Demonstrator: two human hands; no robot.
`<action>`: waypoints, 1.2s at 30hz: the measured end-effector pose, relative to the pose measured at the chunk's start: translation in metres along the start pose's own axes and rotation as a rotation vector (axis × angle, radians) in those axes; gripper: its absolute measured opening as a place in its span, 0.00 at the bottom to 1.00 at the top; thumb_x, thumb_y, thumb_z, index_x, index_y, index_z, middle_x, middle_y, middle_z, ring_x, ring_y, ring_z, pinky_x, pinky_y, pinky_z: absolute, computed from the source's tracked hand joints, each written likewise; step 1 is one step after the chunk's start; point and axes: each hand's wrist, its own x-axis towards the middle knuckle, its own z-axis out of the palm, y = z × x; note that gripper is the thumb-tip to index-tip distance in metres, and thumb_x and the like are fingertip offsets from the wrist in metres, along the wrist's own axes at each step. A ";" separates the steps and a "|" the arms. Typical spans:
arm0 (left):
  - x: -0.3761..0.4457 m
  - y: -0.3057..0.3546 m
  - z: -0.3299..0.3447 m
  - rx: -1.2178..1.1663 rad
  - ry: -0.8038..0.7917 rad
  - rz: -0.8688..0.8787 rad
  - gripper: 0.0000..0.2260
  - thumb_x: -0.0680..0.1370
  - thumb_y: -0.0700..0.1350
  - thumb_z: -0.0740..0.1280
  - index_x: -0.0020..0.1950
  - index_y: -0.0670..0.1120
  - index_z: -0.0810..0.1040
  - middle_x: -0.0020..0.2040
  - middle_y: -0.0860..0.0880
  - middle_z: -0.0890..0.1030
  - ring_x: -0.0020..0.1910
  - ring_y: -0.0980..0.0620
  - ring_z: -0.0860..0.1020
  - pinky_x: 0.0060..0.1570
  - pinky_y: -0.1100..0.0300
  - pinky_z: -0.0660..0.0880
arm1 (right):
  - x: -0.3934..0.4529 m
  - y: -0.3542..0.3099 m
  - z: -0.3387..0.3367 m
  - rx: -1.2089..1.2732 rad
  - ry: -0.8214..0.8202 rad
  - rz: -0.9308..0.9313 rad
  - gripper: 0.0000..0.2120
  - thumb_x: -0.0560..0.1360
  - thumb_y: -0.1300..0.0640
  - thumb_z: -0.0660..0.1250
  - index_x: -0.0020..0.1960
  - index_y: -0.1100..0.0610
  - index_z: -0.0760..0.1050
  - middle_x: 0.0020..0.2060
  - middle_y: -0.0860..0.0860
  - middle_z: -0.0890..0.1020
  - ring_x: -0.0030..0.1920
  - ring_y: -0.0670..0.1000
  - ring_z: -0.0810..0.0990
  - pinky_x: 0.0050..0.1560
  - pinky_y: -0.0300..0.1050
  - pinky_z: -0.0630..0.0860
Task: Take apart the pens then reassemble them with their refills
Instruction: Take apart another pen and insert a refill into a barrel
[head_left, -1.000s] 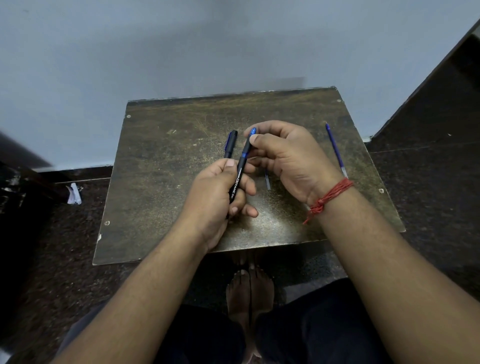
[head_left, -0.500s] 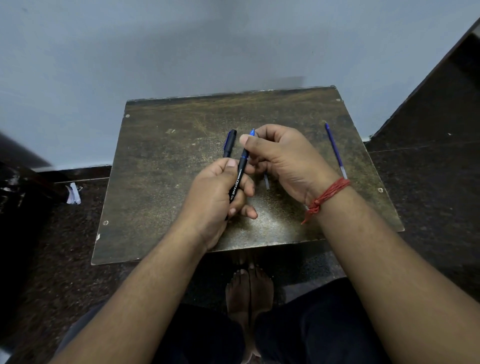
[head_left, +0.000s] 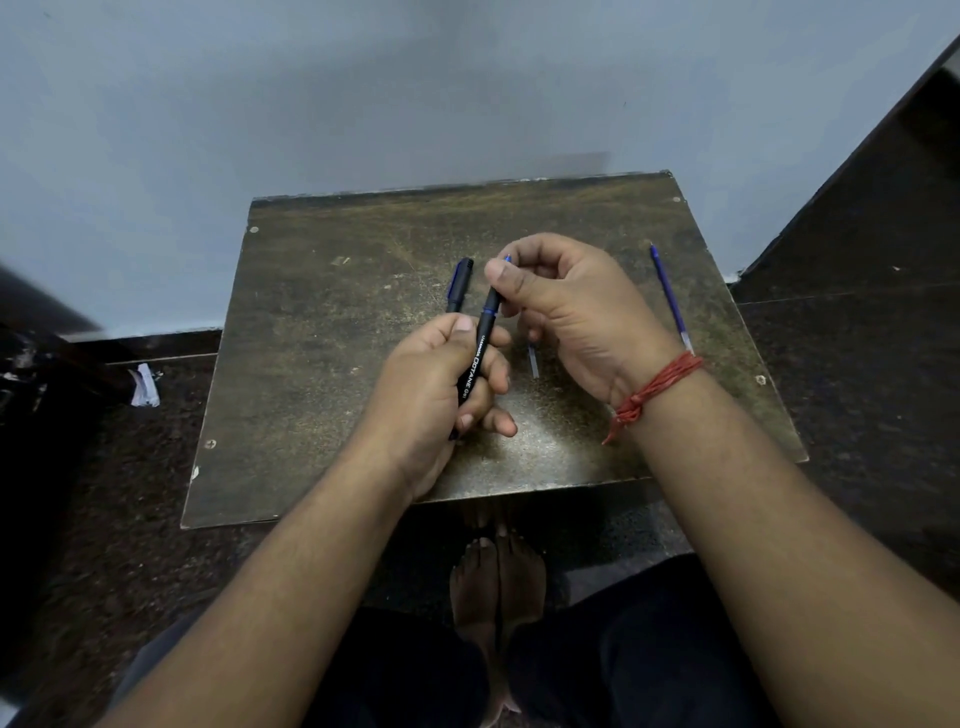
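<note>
Head view looks down on a small, scuffed dark table (head_left: 332, 364) set against a pale wall, with both bare forearms reaching over it. Left hand (head_left: 441, 384) is wrapped closed around the lower barrel of a black pen (head_left: 480, 348), thumb pressed along the side; white lettering runs up the barrel and a thin blue ring marks the joint near the upper end. The pen is held above the middle of the table, tilted with its top leaning away and slightly right. Right hand (head_left: 566, 312), a red thread tied at its wrist, has its grip pinched shut on the pen's upper section, thumb on the near side and curled fingers behind; a small blue tip shows just above the thumb.

Just left of the held pen, a black cap (head_left: 460, 285) with a blue clip lies on the table, partly hidden by the left hand. Beneath the right hand, a short pale piece of a refill (head_left: 533, 360) shows on the surface. Well apart, near the right edge, a second blue refill (head_left: 669, 296) lies flat, its clear end toward the person.
</note>
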 end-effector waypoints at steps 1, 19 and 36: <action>0.000 0.000 0.000 0.001 -0.004 -0.003 0.12 0.85 0.43 0.54 0.50 0.39 0.74 0.29 0.46 0.74 0.17 0.57 0.60 0.22 0.61 0.72 | 0.000 0.000 0.001 0.001 0.012 0.012 0.06 0.75 0.61 0.72 0.44 0.57 0.76 0.32 0.50 0.80 0.31 0.46 0.76 0.26 0.37 0.67; -0.003 0.003 0.005 -0.006 0.005 -0.050 0.12 0.86 0.44 0.54 0.51 0.39 0.74 0.27 0.47 0.75 0.20 0.54 0.69 0.28 0.55 0.79 | -0.005 -0.002 0.000 -0.018 0.016 0.053 0.08 0.78 0.54 0.70 0.45 0.56 0.73 0.35 0.52 0.78 0.28 0.48 0.71 0.20 0.35 0.61; -0.002 0.002 0.004 0.002 0.010 -0.035 0.12 0.85 0.43 0.54 0.51 0.39 0.74 0.28 0.46 0.75 0.19 0.54 0.68 0.27 0.56 0.79 | -0.005 -0.004 -0.003 0.017 0.013 0.058 0.05 0.79 0.57 0.68 0.51 0.58 0.79 0.41 0.52 0.83 0.25 0.45 0.67 0.21 0.34 0.60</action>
